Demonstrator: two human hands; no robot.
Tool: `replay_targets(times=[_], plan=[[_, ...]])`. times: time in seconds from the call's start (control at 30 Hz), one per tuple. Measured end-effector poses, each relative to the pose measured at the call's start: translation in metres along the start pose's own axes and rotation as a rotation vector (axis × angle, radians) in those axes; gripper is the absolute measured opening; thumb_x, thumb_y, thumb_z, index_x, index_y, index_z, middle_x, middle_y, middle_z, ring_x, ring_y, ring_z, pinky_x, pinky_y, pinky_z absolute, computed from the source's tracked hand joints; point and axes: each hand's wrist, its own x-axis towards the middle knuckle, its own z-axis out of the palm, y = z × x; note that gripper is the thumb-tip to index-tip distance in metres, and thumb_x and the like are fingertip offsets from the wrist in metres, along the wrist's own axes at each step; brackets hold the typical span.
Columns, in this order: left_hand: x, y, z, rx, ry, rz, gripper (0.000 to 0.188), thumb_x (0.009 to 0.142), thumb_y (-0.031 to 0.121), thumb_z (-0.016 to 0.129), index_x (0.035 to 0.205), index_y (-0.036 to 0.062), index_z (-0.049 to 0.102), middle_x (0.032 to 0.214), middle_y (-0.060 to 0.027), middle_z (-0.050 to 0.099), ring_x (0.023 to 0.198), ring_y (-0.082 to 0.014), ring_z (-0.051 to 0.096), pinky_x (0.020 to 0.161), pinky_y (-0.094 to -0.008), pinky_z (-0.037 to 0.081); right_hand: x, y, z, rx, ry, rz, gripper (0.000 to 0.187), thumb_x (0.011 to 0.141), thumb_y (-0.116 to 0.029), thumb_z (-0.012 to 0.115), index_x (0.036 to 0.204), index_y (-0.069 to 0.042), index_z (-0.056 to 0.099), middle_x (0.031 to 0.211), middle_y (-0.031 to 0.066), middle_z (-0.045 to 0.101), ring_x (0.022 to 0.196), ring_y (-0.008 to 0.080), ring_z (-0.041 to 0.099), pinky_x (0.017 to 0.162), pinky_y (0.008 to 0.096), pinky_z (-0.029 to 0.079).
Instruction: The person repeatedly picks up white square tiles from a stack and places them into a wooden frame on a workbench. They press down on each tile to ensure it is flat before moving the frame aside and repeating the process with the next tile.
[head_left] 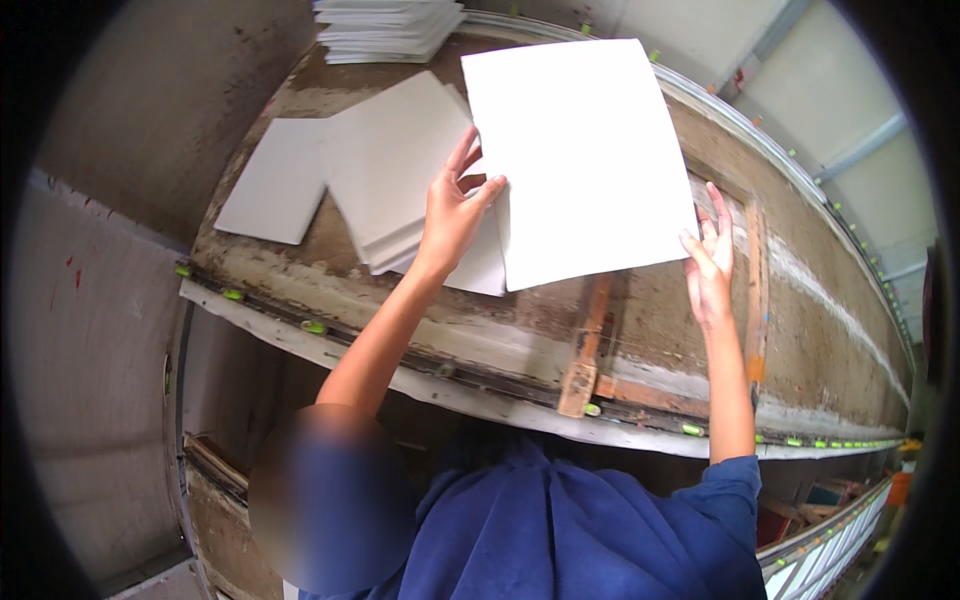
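A blank white rectangular sheet (pixel 585 165), perhaps thin board, is raised above the worktable between my two hands. My left hand (pixel 455 210) grips its left edge, thumb in front and fingers partly behind. At the lower right corner my right hand (pixel 710 265) pinches the sheet, with some fingers stretched upward past the edge. Below and left of my left hand lies a fanned pile of white sheets (pixel 390 160). Another white sheet (pixel 272 180) lies flat at the pile's left, partly covered by it.
A tall stack of white sheets (pixel 385 32) stands at the table's far left. The brown, stained worktable (pixel 830 340) carries a wooden frame (pixel 585 370) right of the pile. Small green clips (pixel 313 327) line its edges. A grey panel (pixel 95 390) stands at the left.
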Motion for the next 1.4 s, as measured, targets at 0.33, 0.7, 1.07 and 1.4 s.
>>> replay_targets(times=[0.33, 0.7, 1.07, 1.4], plan=[[-0.039, -0.013, 0.161, 0.329, -0.483, -0.141, 0.064, 0.083, 0.011, 0.064, 0.139, 0.0128, 0.034, 0.132, -0.016, 0.047, 0.11, -0.0235, 0.054, 0.093, -0.0351, 0.046, -0.001, 0.027, -0.174, -0.171, 0.201, 0.253, 0.062, 0.086, -0.013, 0.059, 0.14, -0.01, 0.029, 0.128, 0.0213, 0.045, 0.118, 0.0256, 0.047, 0.098, 0.0352, 0.04], [-0.055, -0.069, 0.185, 1.241, -0.427, 0.427, 0.026, 0.075, 0.01, 0.066, 0.1, 0.0022, 0.065, 0.129, -0.0085, 0.047, 0.127, -0.0304, 0.032, 0.103, -0.0442, 0.032, -0.02, 0.111, -0.208, -0.183, 0.312, 0.316, 0.061, 0.086, -0.009, 0.058, 0.141, -0.008, 0.03, 0.128, 0.0162, 0.049, 0.112, 0.0221, 0.052, 0.095, 0.0315, 0.04], [-0.056, -0.078, 0.185, 1.294, -0.315, 0.408, 0.011, 0.073, 0.017, 0.07, 0.081, 0.01, 0.072, 0.135, -0.0065, 0.042, 0.133, -0.0316, 0.021, 0.108, -0.0583, 0.012, -0.014, 0.117, -0.19, -0.179, 0.273, 0.354, 0.061, 0.086, -0.007, 0.057, 0.14, -0.005, 0.029, 0.13, 0.0174, 0.047, 0.116, 0.0217, 0.05, 0.099, 0.0323, 0.038], [-0.054, -0.08, 0.182, 1.151, -0.308, 0.339, 0.014, 0.068, 0.018, 0.075, 0.079, 0.0098, 0.072, 0.136, -0.0059, 0.041, 0.133, -0.0328, 0.02, 0.108, -0.0579, 0.012, -0.011, 0.113, -0.183, -0.213, 0.296, 0.346, 0.06, 0.085, -0.007, 0.057, 0.139, -0.004, 0.031, 0.128, 0.0165, 0.05, 0.114, 0.0228, 0.052, 0.098, 0.032, 0.04]])
